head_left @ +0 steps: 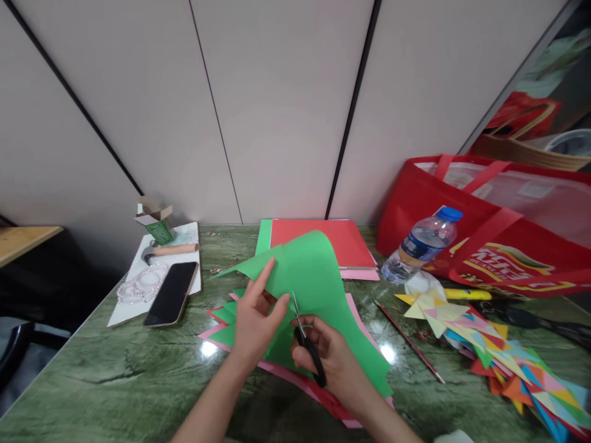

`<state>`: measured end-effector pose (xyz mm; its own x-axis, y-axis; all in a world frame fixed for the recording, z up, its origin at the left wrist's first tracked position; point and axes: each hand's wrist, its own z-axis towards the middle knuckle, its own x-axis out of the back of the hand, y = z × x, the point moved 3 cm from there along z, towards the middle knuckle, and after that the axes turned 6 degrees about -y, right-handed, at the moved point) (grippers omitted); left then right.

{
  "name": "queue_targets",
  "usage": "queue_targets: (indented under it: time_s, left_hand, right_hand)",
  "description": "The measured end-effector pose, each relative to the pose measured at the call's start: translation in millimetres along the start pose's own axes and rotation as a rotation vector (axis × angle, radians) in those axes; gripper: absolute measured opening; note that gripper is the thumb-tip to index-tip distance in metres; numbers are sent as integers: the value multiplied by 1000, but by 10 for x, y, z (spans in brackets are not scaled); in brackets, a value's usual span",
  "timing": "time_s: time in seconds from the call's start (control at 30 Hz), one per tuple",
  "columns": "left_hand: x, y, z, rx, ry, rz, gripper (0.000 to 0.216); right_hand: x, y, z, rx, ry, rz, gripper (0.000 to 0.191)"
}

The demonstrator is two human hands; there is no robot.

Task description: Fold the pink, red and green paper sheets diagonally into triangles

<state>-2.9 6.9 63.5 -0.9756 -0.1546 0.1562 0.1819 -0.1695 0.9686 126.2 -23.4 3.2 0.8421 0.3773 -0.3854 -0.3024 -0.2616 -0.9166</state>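
Note:
My left hand (255, 321) pinches the near edge of a curled green paper sheet (314, 277), thumb and fingers closed on it, index finger raised along the sheet. My right hand (333, 363) grips black-handled scissors (305, 338), whose blades point up into the green sheet right beside my left thumb. Under both hands lie green, pink and red paper offcuts (221, 323) on the green marble table (138, 381).
A red and green paper stack (323, 237) lies at the back. Left: a phone (172, 293), bead bracelets (141, 283), a hammer (168, 250) and a small box (156, 223). Right: a water bottle (421, 243), a red bag (498, 227), a thin stick (409, 340), coloured folded paper (508, 357).

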Motion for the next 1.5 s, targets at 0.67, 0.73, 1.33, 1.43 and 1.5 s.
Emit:
queue_targets:
  time_s: [0.67,0.73,1.33,1.43,1.5]
  left_hand:
    - [-94,-5,-63,16,-56,95,65]
    - [-94,-10,-65,12,-67,124,65]
    - [-96,-12,-69,3,-80,168,66]
    - [-95,-20,-66,-2,-77,162,65]
    - [-95,-20,-66,0,-73,162,65]
  right_hand:
    - [-8,-109,-14,60,-13,-67,42]
    - [-6,-104,-13,58,-7,-71,42]
    - [-8,-18,-2,45,12,-104,42]
    - [-11,-4,-3,49,12,-103,42]
    - [-14,-6,-2,53,15,-105,42]
